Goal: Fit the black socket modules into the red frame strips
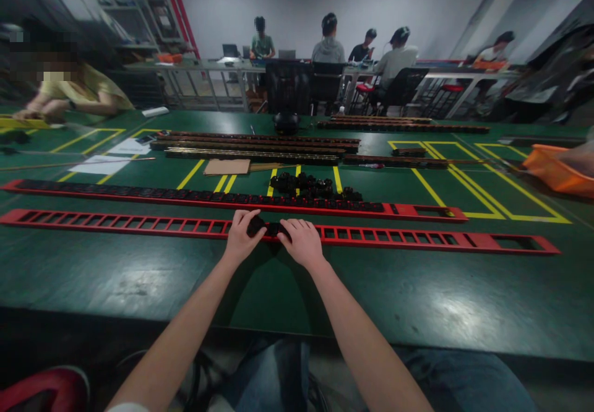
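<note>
A long red slotted frame [394, 234] lies across the green table in front of me, most of its square openings bare. At its middle, my left hand [242, 237] closes its fingers around a small black block-like part [255, 226]. My right hand [301, 240] bends over the same frame, its fingers on another black part [273, 229] that sits at the openings. Palm and fingers hide much of both parts. Just behind, a second red frame [431, 212] carries a row of black parts along most of its length. Beyond it is a loose pile of black parts [315, 186].
Long dark rails [255, 149] lie farther back, with a piece of cardboard [227, 167] and white papers [102, 163]. An orange bin [559, 167] stands at the right. One person [93, 90] works at the left; several others sit at a far table.
</note>
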Demonstrator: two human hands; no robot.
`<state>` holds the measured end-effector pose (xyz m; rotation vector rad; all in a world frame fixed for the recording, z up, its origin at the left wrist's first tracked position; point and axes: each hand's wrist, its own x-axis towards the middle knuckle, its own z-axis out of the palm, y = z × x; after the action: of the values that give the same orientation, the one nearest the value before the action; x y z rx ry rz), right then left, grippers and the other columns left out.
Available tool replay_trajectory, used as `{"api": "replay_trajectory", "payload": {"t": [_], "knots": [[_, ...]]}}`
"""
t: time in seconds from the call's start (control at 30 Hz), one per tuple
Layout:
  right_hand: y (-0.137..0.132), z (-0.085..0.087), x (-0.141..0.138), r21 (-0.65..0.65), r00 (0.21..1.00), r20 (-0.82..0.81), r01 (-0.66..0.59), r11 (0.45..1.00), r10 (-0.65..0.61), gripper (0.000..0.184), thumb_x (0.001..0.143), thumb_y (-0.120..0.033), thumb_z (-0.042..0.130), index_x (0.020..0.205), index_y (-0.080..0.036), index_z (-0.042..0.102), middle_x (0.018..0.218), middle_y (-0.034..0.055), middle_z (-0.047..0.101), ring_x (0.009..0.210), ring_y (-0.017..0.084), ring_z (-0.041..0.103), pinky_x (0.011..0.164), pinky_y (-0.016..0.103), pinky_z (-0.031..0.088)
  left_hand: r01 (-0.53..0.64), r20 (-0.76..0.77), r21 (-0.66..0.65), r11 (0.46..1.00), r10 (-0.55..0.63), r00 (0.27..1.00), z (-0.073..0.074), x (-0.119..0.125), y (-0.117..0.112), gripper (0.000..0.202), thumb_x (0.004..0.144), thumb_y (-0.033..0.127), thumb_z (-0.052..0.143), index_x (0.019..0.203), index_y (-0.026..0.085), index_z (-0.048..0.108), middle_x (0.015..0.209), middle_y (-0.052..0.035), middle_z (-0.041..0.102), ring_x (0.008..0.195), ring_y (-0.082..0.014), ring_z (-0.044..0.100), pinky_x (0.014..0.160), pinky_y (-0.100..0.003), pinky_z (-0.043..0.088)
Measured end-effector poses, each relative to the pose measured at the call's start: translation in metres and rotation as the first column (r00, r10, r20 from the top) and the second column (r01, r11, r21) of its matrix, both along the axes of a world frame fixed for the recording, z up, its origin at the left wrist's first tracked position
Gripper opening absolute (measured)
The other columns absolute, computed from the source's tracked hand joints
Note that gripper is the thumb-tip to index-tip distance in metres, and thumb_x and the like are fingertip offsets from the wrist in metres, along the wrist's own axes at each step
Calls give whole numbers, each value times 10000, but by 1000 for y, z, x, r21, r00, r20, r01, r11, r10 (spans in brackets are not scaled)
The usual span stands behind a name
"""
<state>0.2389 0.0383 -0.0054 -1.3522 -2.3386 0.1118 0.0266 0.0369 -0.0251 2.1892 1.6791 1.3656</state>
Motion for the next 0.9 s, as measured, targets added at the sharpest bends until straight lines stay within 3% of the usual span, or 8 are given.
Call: {"api": "replay_trajectory", "payload": {"t": [0.27,0.4,0.6,0.9], "knots": [[0,1,-1,-26,1000,5,11,1000,-11,384,1009,-416,468,1324,-229,585,1281,78,653,1146,228,573,978,385,400,-18,21,-11,1000,19,1000,3,-2,1,399,732,435,797,970,222,558,1009,-55,538,989,-241,577,882,-385,515],[0,2,-1,-25,1000,3,8,1000,-8,380,1011,-408,463,1320,-225,588,1280,79,654,1143,226,574,976,381,398,3,13,3,1000,-3,1000,2,-2,2,424,721,453,808,934,222,523,962,-45,581,933,-236,568,852,-382,499],[0,1,-1,-33,1000,11,14,999,-13,387,1008,-413,470,1324,-225,586,1283,82,651,1147,226,572,972,376,396,-16,-80,-50,999,12,997,-1,-3,3,336,824,377,721,1085,221,580,1020,-61,659,930,-252,567,851,-393,465],[0,1,0,-15,1000,-14,3,1000,-3,384,1008,-420,473,1318,-224,590,1271,74,658,1149,231,571,980,378,394,18,-109,-57,998,-24,994,0,-5,4,454,886,363,636,1308,234,527,1115,-56,677,1011,-258,607,917,-419,403]]}}
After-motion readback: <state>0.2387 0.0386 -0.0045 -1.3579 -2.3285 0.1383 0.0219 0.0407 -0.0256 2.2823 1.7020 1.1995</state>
